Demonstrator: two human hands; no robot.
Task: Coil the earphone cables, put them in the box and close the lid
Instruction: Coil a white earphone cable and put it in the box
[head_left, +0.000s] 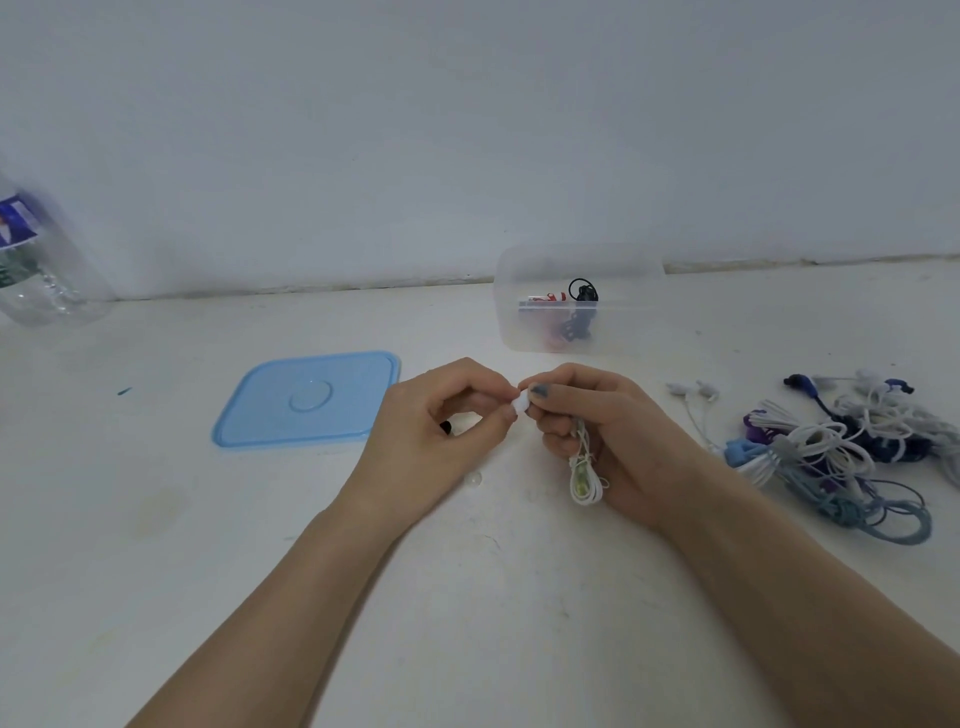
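My right hand (592, 431) grips a coiled white earphone cable (586, 475) whose loops hang below the fist. My left hand (441, 421) pinches the white end of that same cable at the fingertips, where both hands meet. Behind them stands the clear plastic box (634, 317), open, with red and black earphones inside. Its light blue lid (306, 400) lies flat on the table to the left. A tangled pile of white, blue and purple earphone cables (841, 447) lies to the right.
A clear plastic bottle (36, 260) stands at the far left by the wall. A small clear round piece (472, 479) lies on the white table (156, 519) between my wrists. The wall runs close behind the box.
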